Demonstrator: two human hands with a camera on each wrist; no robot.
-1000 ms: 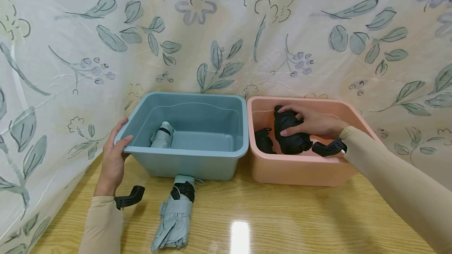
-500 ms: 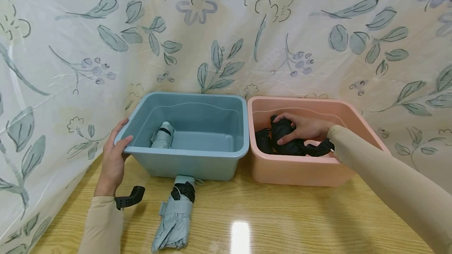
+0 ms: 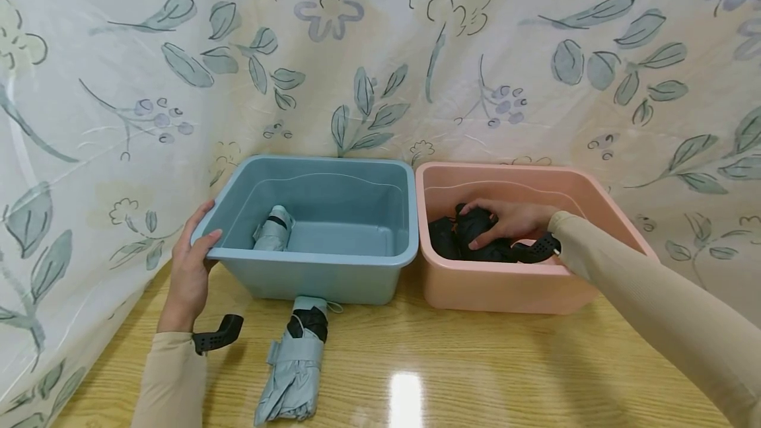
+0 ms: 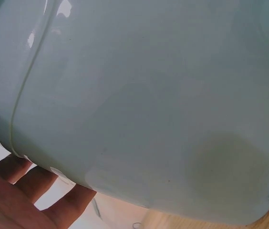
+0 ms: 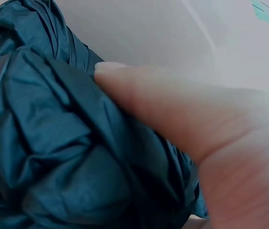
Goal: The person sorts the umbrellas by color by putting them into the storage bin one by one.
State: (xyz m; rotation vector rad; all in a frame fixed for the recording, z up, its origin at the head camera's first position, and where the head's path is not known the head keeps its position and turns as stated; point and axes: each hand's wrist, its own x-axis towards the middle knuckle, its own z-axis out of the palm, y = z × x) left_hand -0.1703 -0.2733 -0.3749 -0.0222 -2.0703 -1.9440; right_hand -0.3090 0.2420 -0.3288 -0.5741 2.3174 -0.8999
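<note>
Inside the pink bin (image 3: 505,290), my right hand (image 3: 516,218) grips a black folded umbrella (image 3: 473,223), thumb on its near side. The right wrist view shows its bunched dark cloth (image 5: 67,157) close up, with the thumb (image 5: 158,100) pressed along it. A second dark bundle (image 3: 441,238) lies directly left of it in the same bin. My left hand (image 3: 187,276) holds the left rim of the blue bin (image 3: 321,277), thumb over the edge; in the left wrist view its fingers (image 4: 75,202) curl at the bin wall.
A pale blue folded umbrella (image 3: 275,231) lies inside the blue bin at the left. Another light grey-blue folded umbrella (image 3: 294,368) is on the wooden table (image 3: 475,368) in front. Floral sheeting (image 3: 380,51) stands behind both bins.
My right hand has lowered the black umbrella deeper into the pink bin and shifted it slightly left, beside the other dark bundle. The left hand stays on the blue rim.
</note>
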